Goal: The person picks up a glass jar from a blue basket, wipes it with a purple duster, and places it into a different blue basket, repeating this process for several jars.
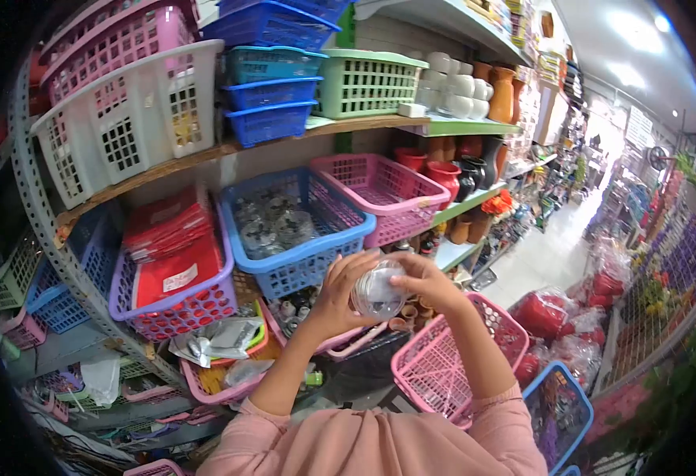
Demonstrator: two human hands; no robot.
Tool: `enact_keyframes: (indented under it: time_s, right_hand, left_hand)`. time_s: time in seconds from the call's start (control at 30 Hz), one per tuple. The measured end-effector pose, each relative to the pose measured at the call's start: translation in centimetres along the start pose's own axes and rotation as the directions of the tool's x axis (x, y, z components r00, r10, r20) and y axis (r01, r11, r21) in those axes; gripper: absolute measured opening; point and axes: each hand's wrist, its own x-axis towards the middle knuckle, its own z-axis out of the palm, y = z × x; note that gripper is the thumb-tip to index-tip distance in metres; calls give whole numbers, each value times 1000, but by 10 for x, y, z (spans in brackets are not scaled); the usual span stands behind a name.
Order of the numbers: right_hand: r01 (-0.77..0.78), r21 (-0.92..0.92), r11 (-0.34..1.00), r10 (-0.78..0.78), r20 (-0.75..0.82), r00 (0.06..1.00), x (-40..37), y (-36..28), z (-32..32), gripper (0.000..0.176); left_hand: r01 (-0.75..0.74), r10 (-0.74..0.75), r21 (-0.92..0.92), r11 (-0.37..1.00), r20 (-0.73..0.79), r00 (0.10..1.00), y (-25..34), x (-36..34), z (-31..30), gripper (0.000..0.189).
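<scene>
container of clear plastic [378, 295] clasped between both hands, near the blue basket [308, 266]
opposite sides are gripped by the left hand [337, 297] and right hand [427, 283], probably for steadiness; clear-wrapped pieces [272, 222] are held within the basket's raised walls, likely against spilling.

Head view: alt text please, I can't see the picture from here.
The left hand and right hand hold a clear round object before shop shelves. Just beyond is a blue basket of clear items; left of it in the picture, a purple basket holds red packets.
</scene>
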Motion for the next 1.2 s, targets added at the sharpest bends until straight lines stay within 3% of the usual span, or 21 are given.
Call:
enact_keyframes:
  time_s: [0.03,0.07,0.13,0.2,0.27,0.33,0.37,0.4,0.47,0.5,0.63,0.67,0.73,0.77,0.9,0.97,1.0,1.07,1.2]
  right_hand:
    - [9,-43,999,-10,-20,1000,12,-13,5,39]
    - [133,-52,990,-135,-41,990,30,-8,5,41]
    - [327,-295,898,-374,-117,920,64,-16,6,40]
    - [379,-263,887,-429,-169,887,98,-23,9,41]
    - [344,-272,899,-396,-165,903,125,-24,11,41]
    - [345,-424,837,-374,17,927,150,-20,15,42]
    - [429,-363,827,-404,145,903,162,-10,15,41]
    - [433,-362,825,-406,152,901,171,-5,16,41]
    - [287,-459,841,-156,302,940,185,2,16,42]
    - [288,-457,841,-155,306,939,192,9,15,42]
    - [274,-573,773,66,501,863,223,38,8,40]
    - [276,-569,775,62,501,863,227,46,4,40]
    - [35,-743,668,380,382,842,227,41,8,42]
    - [-25,-745,667,459,384,801,229,41,10,49]
    - [19,-703,711,484,509,712,237,44,9,67]
    - [-132,-732,668,535,350,769,227,36,13,87]
    - [-133,-731,669,536,350,768,228,38,14,87]
    - [-151,-818,555,559,233,796,231,42,15,111]
    - [-97,-864,495,539,217,814,226,34,23,115]
  left_hand:
    - [20,-19,87,996,-9,1000,-6,6,-12,93]
    - [64,-65,151,986,1,998,-9,10,-28,98]
    - [144,-146,349,926,-22,989,-11,21,-60,103]
    - [212,-239,605,768,-36,970,-20,23,-83,102]
    - [300,-337,654,694,-73,939,-35,20,-99,96]
    - [360,-391,656,664,-105,914,-59,8,-100,93]
    - [412,-441,651,638,-130,888,-69,3,-100,91]
    - [416,-441,652,634,-137,887,-68,4,-101,91]
    - [440,-610,697,566,-6,793,-64,9,-100,88]
    - [421,-495,682,598,-99,863,-68,6,-97,87]
    - [406,-514,667,625,-41,857,-73,1,-99,88]
    - [404,-513,670,623,-39,857,-73,1,-99,88]
    - [414,-526,647,641,-23,850,-73,2,-99,85]
    - [415,-528,645,642,-21,849,-73,2,-99,85]
    - [432,-526,647,628,-57,849,-71,4,-97,80]
    - [450,-551,644,618,-54,833,-68,5,-98,78]
    - [448,-545,640,624,-55,837,-68,4,-99,78]
    - [447,-539,636,629,-57,840,-69,4,-98,78]
    - [429,-519,650,627,-62,853,-70,2,-97,78]
